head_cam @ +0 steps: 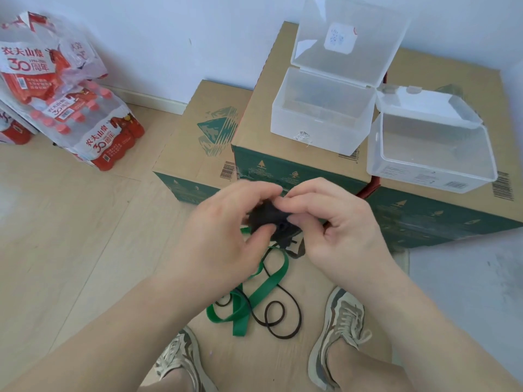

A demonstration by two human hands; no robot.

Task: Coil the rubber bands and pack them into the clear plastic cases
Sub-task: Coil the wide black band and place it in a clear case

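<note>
We've got left hand (223, 233) and right hand (348, 230) both pinching the black coil (261, 216) over the floor, cases (319, 128) open on the boxes (271, 80). Ease off and it likely springs loose; its tail may drag the green band (261, 290) up.

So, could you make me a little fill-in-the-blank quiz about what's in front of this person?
The left case and right case both have their lids ____.
The left hand and right hand together hold a ____ coil of band.
The flat band lying on the floor is ____.
Missing words: open; black; green.
</note>
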